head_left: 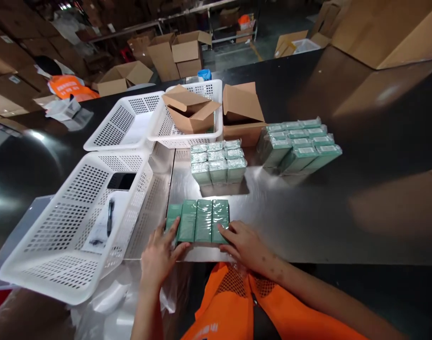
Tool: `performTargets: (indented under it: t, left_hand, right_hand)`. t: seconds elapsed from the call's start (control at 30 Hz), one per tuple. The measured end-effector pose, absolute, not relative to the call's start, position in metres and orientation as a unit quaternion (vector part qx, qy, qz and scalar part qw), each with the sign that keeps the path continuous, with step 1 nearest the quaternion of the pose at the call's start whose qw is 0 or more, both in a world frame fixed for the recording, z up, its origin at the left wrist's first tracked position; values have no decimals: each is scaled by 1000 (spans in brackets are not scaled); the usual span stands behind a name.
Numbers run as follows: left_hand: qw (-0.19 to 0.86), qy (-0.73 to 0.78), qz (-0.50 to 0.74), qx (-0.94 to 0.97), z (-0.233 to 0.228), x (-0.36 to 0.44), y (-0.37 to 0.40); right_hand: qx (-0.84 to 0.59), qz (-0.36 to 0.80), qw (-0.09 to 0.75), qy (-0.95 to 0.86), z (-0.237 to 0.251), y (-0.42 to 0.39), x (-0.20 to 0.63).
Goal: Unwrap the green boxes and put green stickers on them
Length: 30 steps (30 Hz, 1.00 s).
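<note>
A row of several green boxes (pixel 203 222) in shiny clear wrap lies near the table's front edge. At its left end my left hand (pixel 159 255) grips the end box, fingers over its top and side, thumb by the near edge. My right hand (pixel 245 246) holds the right end, one fingertip on the last box's top and the others along its side. Just beyond stands a wrapped block of green boxes (pixel 219 165). More wrapped green boxes (pixel 301 146) stand in a group farther right.
A white basket (pixel 77 208) on the left holds a phone (pixel 121 181), a pen (pixel 110 215) and paper. Behind are another white basket (pixel 125 120), one with an open carton (pixel 193 111), and a brown carton (pixel 242 113). A person in an orange vest (pixel 70 87) is at far left.
</note>
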<state>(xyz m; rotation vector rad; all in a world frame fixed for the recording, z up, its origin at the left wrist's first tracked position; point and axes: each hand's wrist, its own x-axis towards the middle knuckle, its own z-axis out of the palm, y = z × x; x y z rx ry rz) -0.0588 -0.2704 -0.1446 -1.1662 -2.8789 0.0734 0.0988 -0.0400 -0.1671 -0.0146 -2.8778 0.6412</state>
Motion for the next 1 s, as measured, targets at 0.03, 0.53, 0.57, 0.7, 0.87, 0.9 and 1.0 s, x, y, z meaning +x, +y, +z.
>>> performTargets:
  t: [0.03, 0.53, 0.57, 0.7, 0.87, 0.9, 1.0]
  left_hand:
    - [22, -927, 27, -374, -144, -61, -275]
    - [227, -857, -135, -443, -106, -27, -258]
    - [222, -858, -142, -441, -109, -25, -256]
    - [183, -864, -143, -448, -123, -19, -257]
    - [108, -875, -153, -446, -125, -9, -254]
    - [101, -874, -159, -449, -124, -7, -252]
    - [90, -876, -178, -439, -121, -4, -244]
  right_hand:
    - [3, 222, 91, -971, -165, -39, 98]
    - [-67, 214, 294, -929, -91, 96, 13]
    - [-68, 222, 300, -925, -92, 98, 11]
    - [-80, 244, 325, -910, -88, 102, 3]
    - [-92, 268, 364, -887, -72, 94, -11]
    - [-84, 273, 363, -887, -70, 91, -14]
    - [-36, 237, 311, -920, -74, 84, -24]
